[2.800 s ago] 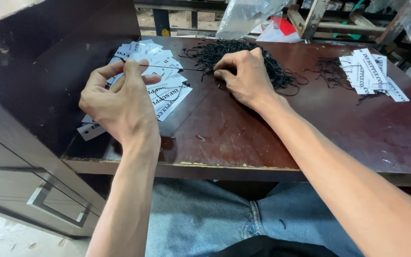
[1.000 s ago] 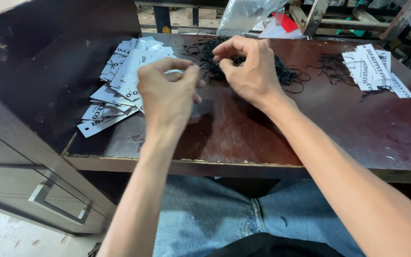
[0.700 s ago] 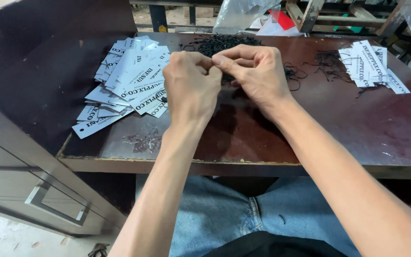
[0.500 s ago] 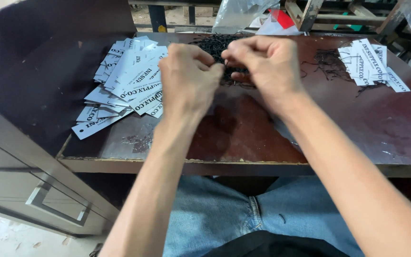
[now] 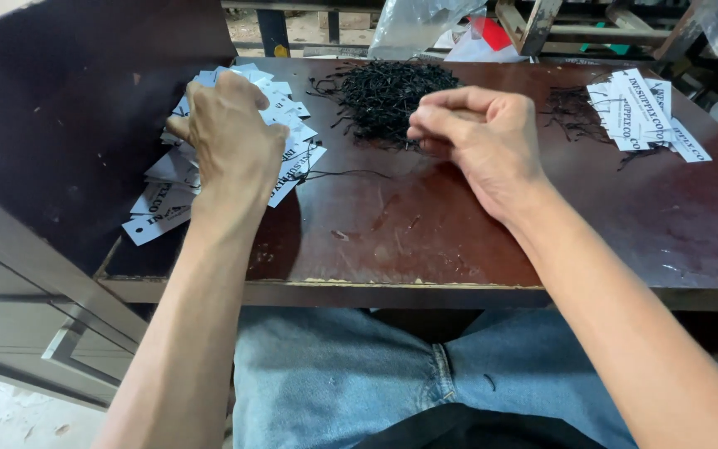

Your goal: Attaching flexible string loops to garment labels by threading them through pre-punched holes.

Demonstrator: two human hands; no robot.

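tags and strings: a small finished lot, a large pile left

the left hand [image 5: 230, 137] lies palm down on the loose heap of white rectangular paper tags with dark print [image 5: 209, 166] at the left end of the dark brown wooden table [image 5: 475, 241]. its fingers are curled over the top tags, though whether they pinch one cannot be told, since the back of the hand hides the fingertips. one thin black string [image 5: 338, 175] trails out from under this heap across the bare wood, which suggests that the tag under the hand already carries its loop.

the right hand [image 5: 484, 137] hovers at the near edge of the tangled mound of short black strings [image 5: 388, 96] at the middle back of the table. its thumb and forefinger are pressed together in a pinch, the other fingers loosely bent; any string held between them is too thin to make out.

at the far right lies a smaller stack of the same white tags with black strings spread beside them [image 5: 646, 116], well apart from both hands. judging by how things lie, this is the finished lot. it is smaller than the heap on the left, and the string mound is full, so most of the work seems to remain.
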